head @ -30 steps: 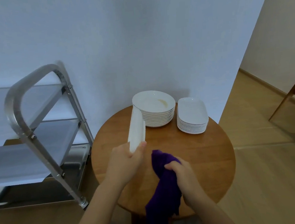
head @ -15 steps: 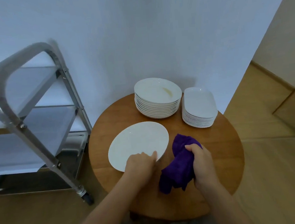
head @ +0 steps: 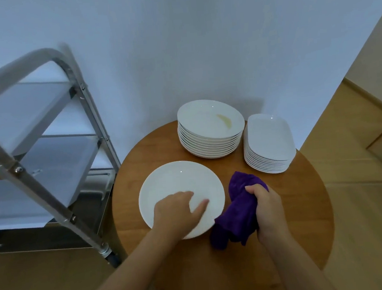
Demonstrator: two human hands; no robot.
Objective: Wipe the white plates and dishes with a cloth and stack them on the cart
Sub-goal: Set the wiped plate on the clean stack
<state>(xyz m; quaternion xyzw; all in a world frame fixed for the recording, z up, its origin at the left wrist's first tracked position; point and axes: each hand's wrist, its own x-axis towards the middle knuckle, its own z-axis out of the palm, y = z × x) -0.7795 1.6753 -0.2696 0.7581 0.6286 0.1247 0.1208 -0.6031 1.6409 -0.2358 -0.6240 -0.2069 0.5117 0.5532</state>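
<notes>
Now your left hand (head: 176,212) rests flat-fingered on the round white plate (head: 180,185); at its three o'clock, your right hand (head: 265,204) clutches the bunched purple cloth (head: 239,212).

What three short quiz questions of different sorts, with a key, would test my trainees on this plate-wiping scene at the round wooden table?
1. True or false: the right hand grips the bunched purple cloth.
2. Multiple choice: the single round white plate lies (A) on the steel cart, (B) flat on the round wooden table, (C) on top of a stack.
3. Fill in: the yellowish smear shows on the top plate of the stack of ______ white plates, beside the stack of oblong white dishes.

Key: 1 true. 2 B; the left hand rests on the plate. 3 round.
</notes>
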